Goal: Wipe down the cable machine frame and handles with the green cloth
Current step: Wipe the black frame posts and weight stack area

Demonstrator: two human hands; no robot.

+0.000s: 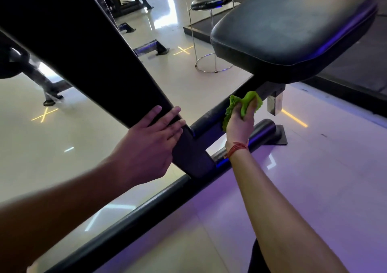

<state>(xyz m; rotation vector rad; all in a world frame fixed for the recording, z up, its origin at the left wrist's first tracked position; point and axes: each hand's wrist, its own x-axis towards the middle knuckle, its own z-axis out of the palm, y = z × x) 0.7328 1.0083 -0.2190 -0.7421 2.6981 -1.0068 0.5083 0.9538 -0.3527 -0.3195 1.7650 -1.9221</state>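
Note:
A black machine frame fills the middle of the head view: a wide slanted beam comes down from the upper left and meets a horizontal bar under a padded black seat. My left hand rests flat with straight fingers on the lower end of the slanted beam. My right hand grips a bunched green cloth and holds it against the horizontal bar just below the seat's front edge. A red thread band circles my right wrist.
A long black floor tube of the frame runs diagonally along the glossy tiled floor. A chrome stool with a round black cushion stands behind the seat. A dark mat lies at the right; other machine feet stand further back.

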